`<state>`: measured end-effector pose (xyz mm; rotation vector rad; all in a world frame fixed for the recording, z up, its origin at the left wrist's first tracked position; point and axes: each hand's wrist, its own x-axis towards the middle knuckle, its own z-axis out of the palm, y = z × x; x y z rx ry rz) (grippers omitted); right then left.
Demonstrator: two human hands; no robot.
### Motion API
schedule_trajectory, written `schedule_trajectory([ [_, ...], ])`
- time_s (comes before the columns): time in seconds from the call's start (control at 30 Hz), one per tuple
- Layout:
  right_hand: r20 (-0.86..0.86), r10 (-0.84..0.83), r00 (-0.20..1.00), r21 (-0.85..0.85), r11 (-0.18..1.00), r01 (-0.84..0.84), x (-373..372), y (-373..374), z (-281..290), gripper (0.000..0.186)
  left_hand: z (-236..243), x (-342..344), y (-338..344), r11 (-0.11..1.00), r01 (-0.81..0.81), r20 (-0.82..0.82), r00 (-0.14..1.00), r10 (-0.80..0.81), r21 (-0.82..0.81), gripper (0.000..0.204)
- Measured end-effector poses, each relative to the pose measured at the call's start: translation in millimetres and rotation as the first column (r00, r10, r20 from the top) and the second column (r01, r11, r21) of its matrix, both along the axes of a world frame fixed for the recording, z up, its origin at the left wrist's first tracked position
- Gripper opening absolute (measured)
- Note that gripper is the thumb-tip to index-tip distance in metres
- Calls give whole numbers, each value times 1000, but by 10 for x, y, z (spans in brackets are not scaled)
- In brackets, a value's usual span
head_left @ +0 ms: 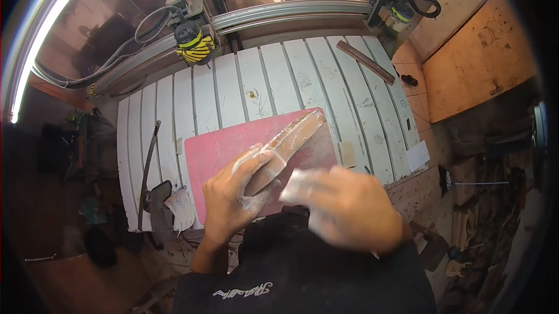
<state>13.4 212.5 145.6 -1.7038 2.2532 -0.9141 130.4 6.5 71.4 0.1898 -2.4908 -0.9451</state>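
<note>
A long, dust-coated piece of tan wood (pixel 297 136) lies diagonally over a pink mat (pixel 218 157), its far end toward the upper right. My left hand (pixel 233 189) is closed round its near end, with white powder on the fingers and wood. My right hand (pixel 352 209), smeared by motion, holds a pale, whitish pad (pixel 298 181) just to the right of the wood; whether they touch I cannot tell.
The slatted white table (pixel 256 75) carries a dark wooden strip (pixel 364 60), a long dark bar (pixel 148 168) and crumpled paper (pixel 180 209). A rail (pixel 279 11) with machine heads (pixel 195 46) spans the back; an orange board (pixel 466 63) stands right.
</note>
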Motion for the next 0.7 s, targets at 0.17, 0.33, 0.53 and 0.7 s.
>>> schedule_trajectory([
  [0.17, -324, 159, 933, -30, 984, -178, 576, -18, 794, 12, 59, -124, -154, 999, 12, 16, 1000, -12, 42, 60],
  [0.33, -425, 280, 861, 123, 960, -252, 660, -288, 964, 19, 47, -130, -222, 995, 0, 47, 999, -5, 98, 61],
  [0.53, -331, 311, 891, 107, 951, -291, 598, -537, 688, 31, 19, -80, -135, 996, -26, 16, 1000, 25, 80, 55],
  [0.7, -30, -246, 969, -284, 931, 228, 11, -303, -104, 33, 25, -109, -163, 998, 30, -5, 1000, -29, 57, 55],
])
